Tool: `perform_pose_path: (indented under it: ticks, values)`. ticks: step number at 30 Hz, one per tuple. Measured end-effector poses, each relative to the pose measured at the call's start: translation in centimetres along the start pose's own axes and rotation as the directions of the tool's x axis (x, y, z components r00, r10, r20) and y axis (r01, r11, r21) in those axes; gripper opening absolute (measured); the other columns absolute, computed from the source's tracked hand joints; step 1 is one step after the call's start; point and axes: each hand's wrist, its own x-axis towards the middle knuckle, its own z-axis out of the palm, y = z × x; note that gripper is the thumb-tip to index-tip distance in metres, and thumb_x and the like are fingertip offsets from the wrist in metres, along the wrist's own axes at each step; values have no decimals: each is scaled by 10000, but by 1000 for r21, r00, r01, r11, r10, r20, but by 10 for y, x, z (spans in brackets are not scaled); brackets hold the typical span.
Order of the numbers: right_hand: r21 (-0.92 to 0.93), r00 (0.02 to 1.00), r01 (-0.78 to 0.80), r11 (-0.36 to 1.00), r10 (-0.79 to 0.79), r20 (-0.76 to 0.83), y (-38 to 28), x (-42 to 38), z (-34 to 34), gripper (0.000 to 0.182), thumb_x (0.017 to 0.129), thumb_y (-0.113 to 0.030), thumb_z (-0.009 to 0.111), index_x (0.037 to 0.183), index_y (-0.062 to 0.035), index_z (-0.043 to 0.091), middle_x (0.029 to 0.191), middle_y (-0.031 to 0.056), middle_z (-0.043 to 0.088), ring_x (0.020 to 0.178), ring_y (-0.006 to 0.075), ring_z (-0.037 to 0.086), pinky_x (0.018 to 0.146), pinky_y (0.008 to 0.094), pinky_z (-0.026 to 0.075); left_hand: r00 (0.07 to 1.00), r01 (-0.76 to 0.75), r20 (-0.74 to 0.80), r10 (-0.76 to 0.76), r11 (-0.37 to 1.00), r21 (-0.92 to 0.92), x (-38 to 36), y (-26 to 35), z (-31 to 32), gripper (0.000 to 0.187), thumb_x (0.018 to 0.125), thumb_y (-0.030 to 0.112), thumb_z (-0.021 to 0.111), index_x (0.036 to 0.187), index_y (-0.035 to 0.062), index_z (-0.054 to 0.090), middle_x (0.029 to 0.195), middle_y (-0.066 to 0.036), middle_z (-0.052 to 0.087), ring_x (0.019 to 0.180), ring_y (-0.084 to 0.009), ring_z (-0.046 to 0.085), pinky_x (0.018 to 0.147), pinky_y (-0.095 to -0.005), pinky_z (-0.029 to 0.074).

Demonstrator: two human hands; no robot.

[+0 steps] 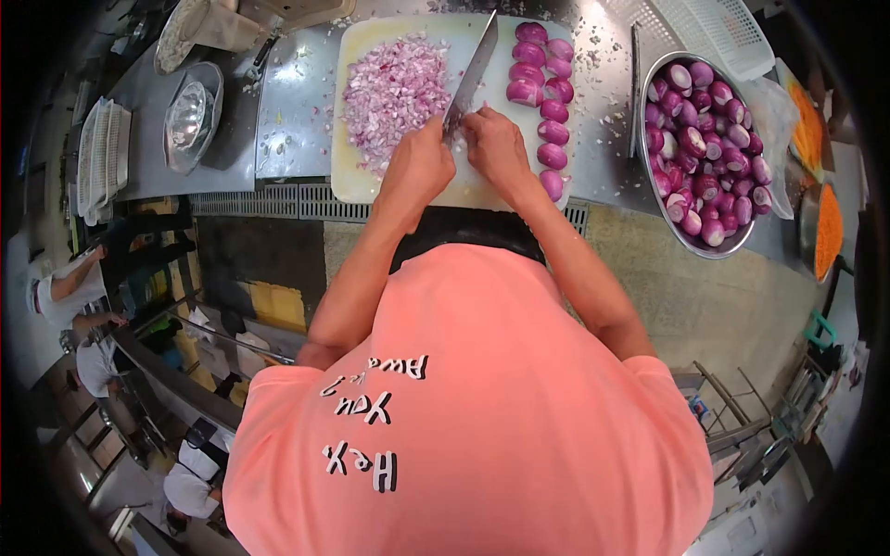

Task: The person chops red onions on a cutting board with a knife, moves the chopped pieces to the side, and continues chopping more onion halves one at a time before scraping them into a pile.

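Observation:
My left hand (419,165) is closed around the handle end of a kitchen knife (475,69). Its broad blade slants away and to the right over a white cutting board (394,28). Close to the blade's near end, my right hand (498,148) has its fingers bent together; what they hold, if anything, is hidden. A heap of chopped red onion (394,93) covers the board left of the knife. Along the right side of the board lie peeled red onion halves (553,109) in rows, the nearest beside my right wrist.
Right of the board stands a metal bowl (646,139) full of peeled red onions (709,139). Beyond it are a white plastic basket (732,37) and orange shredded food (827,232). At left, a clear bowl (193,116) rests on the steel counter (292,102). Other people work at far left.

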Motion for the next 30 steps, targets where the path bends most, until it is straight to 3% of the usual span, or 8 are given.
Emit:
perform_pose_path:
  ticks: [12, 16, 18, 20, 22, 25, 28, 30]
  values:
    - [-16, 997, -73, 997, 73, -11, -1, -4, -17, 96, 720, 33, 602, 803, 16, 649, 814, 207, 607, 810, 408, 608, 719, 475, 486, 999, -30, -20, 30, 999, -24, 10, 2, 12, 211, 864, 76, 520, 1023, -62, 496, 814, -338, 601, 848, -513, 592, 732, -570, 450]
    - [31, 975, -27, 999, 33, -222, 22, 14, -41, 137, 734, 31, 619, 855, -12, 668, 858, 170, 628, 829, 378, 613, 770, 442, 495, 999, 20, 34, -16, 989, -144, 3, 13, -2, 229, 871, 76, 519, 1048, -66, 486, 795, -336, 596, 825, -535, 575, 713, -569, 452]
    - [-124, 957, -65, 990, 26, -290, 22, 27, -62, 142, 749, 16, 629, 877, -24, 676, 905, 159, 637, 847, 372, 613, 780, 436, 499, 998, -55, -32, 50, 984, -170, -19, 2, 5, 233, 873, 80, 527, 1051, -64, 485, 767, -323, 594, 780, -520, 586, 690, -545, 464]
    - [-149, 962, -91, 985, 48, -269, 27, 30, -63, 142, 753, 8, 634, 882, -30, 680, 920, 158, 637, 854, 373, 612, 779, 437, 498, 990, -130, -78, 116, 971, -199, -31, -13, 16, 238, 875, 84, 534, 1055, -62, 483, 739, -309, 592, 735, -504, 596, 666, -522, 475]
    - [-181, 965, -117, 977, 69, -251, 29, 32, -62, 142, 756, 1, 639, 886, -36, 684, 935, 156, 637, 860, 374, 611, 777, 438, 498, 992, 107, 98, -82, 950, -293, -35, -36, 7, 257, 880, 96, 550, 1070, -62, 481, 681, -262, 579, 625, -413, 606, 612, -460, 472]
    - [-244, 987, -67, 967, 29, -159, 23, 24, -50, 143, 761, -9, 641, 894, -34, 687, 936, 159, 638, 871, 365, 613, 769, 441, 497, 984, 167, 87, -153, 966, -195, -27, -51, -28, 339, 886, 102, 553, 1174, -65, 484, 651, -226, 564, 562, -329, 590, 585, -426, 467]
    - [-134, 996, 10, 991, -22, -91, 7, 21, -29, 133, 767, -9, 630, 883, -38, 687, 926, 149, 639, 866, 355, 609, 755, 440, 502, 994, 63, -83, -68, 996, -61, -33, -30, -59, 438, 891, 101, 548, 1287, -62, 458, 664, -234, 573, 561, -339, 591, 583, -432, 469]
    - [-108, 1000, 26, 994, -27, -12, -14, 15, -18, 135, 767, -5, 623, 881, -39, 688, 904, 141, 638, 839, 353, 599, 750, 436, 509, 986, 154, -46, -162, 979, -133, -34, -12, -60, 485, 890, 92, 542, 1340, -53, 435, 690, -253, 589, 607, -377, 602, 611, -439, 471]
